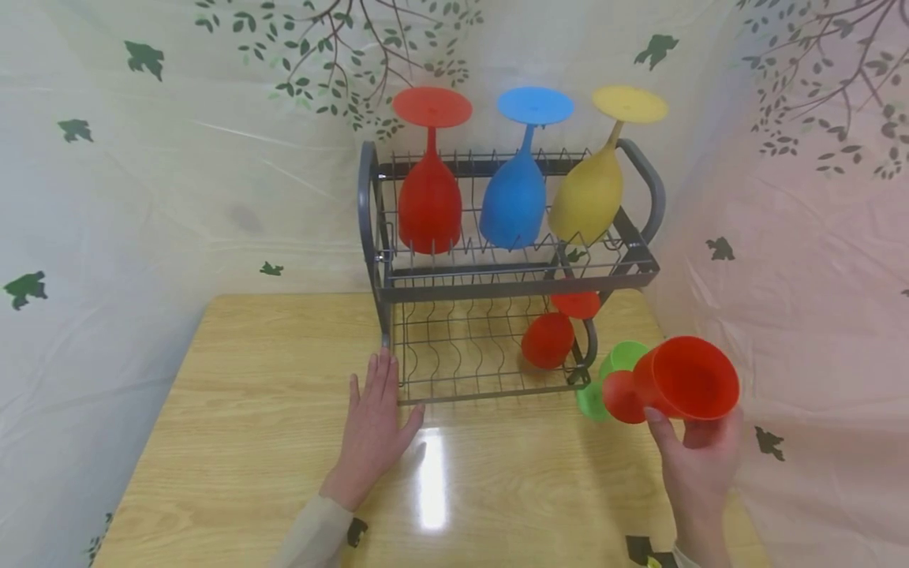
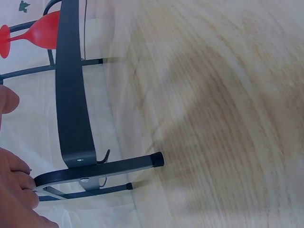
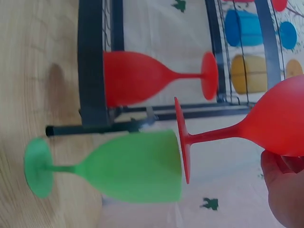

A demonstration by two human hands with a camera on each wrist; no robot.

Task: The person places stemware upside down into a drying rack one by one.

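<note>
Three red goblets (image 1: pixel 429 205); one blue goblet (image 1: pixel 514 205); one yellow (image 1: pixel 588 197); apparently one green (image 3: pixel 133 166); one rack (image 1: pixel 483 290)

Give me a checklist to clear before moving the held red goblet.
1. Right hand gripping the held red goblet: ok.
2. Held red goblet inverted like the lower red goblet: not ok, its mouth faces upward.
3. Room on the lower tier, left of that goblet: ok.
4. Green goblet free of contact: cannot tell, the two overlap in view.
5. Left hand firmly steadying the rack: cannot tell.
</note>
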